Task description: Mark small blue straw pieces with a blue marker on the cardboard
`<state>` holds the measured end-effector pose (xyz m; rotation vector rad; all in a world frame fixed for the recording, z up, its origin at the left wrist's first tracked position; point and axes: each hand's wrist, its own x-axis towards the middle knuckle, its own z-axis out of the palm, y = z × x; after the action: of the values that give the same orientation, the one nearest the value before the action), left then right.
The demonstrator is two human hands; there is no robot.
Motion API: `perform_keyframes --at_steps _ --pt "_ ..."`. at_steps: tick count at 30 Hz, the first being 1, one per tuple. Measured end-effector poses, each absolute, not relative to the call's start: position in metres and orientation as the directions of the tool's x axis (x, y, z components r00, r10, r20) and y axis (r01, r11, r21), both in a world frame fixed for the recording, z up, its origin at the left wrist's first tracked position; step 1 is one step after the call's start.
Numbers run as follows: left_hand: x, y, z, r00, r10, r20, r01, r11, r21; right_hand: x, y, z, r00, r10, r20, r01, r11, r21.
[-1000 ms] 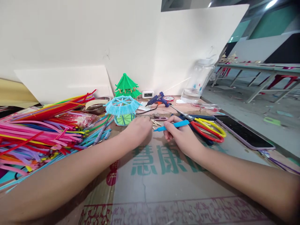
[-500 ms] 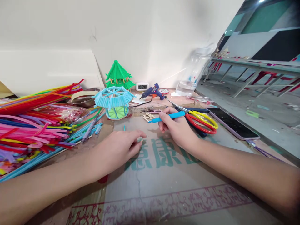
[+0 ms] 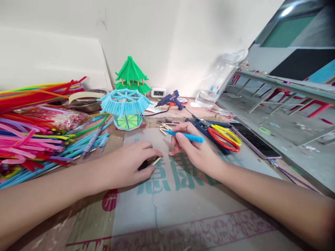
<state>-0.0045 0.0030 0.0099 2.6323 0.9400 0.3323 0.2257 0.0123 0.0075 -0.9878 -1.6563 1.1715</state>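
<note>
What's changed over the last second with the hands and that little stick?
The left hand drew back from the loose sticks beside the blue pavilion model and now pins one wooden stick to the cardboard. The right hand shifted down toward that stick, keeping its grip on the blue pen. The scissors, phone and pipe cleaners stayed put.

Bright even light, soft shadows, edges warped

Wooden stick [image 3: 157,160] mostly under left hand [image 3: 128,164]
</note>
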Motion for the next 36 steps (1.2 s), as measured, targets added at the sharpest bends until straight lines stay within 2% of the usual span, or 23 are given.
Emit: perform_keyframes --at_steps 7,12,16,20,23,28,30,36 --pt "-0.007 0.004 0.005 0.761 0.634 0.134 0.551 -0.742 0.383 0.231 -0.001 0.007 -0.48 0.837 0.261 0.291 0.433 -0.853" --pt "-0.01 0.006 0.007 0.78 0.616 0.107 0.539 -0.75 0.384 0.232 -0.007 0.009 -0.488 0.747 0.452 0.417 0.655 -0.63" --pt "-0.01 0.006 0.005 0.78 0.612 0.129 0.528 -0.755 0.388 0.236 -0.001 0.006 -0.603 0.591 0.536 0.356 0.8 -0.483" --pt "-0.008 0.006 0.004 0.784 0.603 0.147 0.525 -0.771 0.361 0.237 0.006 0.002 -0.724 0.5 0.475 0.339 0.858 -0.387" --pt "-0.008 0.005 0.004 0.786 0.596 0.162 0.522 -0.781 0.342 0.235 0.007 0.001 -0.773 0.47 0.426 0.328 0.871 -0.366" --pt "-0.01 0.003 0.004 0.793 0.582 0.182 0.51 -0.797 0.323 0.234 0.005 0.0 -0.822 0.491 0.287 0.398 0.857 -0.326" --pt "-0.01 0.003 0.004 0.789 0.588 0.178 0.517 -0.792 0.326 0.237 0.004 -0.001 -0.819 0.484 0.308 0.388 0.863 -0.323" --pt "-0.007 0.004 0.004 0.782 0.599 0.169 0.529 -0.783 0.328 0.239 0.005 -0.001 -0.689 0.509 0.515 0.302 0.849 -0.434"
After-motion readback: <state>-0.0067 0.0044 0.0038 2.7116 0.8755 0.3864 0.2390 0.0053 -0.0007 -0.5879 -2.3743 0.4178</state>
